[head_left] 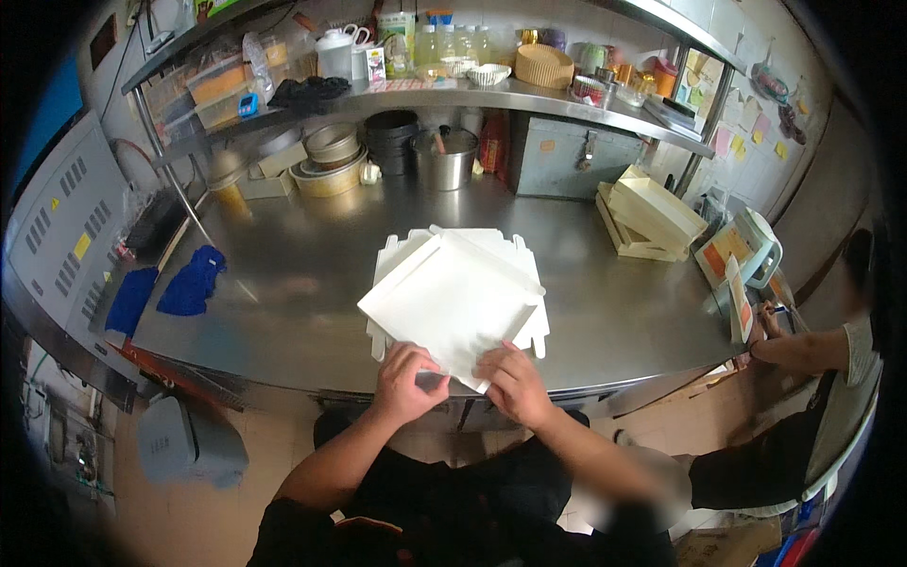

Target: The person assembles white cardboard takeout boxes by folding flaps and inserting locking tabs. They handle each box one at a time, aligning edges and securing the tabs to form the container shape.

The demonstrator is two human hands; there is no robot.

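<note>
A white cardboard tray (463,292), partly folded with some sides raised, lies turned cornerwise at the front middle of the steel table. Beneath it, flat white cardboard blanks (382,340) show their notched tabs around its edges. My left hand (408,384) pinches at the tray's near left edge, thumb and fingers curled close together. On the other side of the near corner, my right hand (513,383) has its fingers bent over the near right edge. The exact fingertip contact is partly hidden on both hands.
Folded cream trays (652,215) stand stacked at the back right, near a kitchen scale (742,248). Blue cloths (192,281) lie at left. Pots (444,159) and a metal box (578,159) line the back under a loaded shelf. Another person's arm (801,350) is at far right.
</note>
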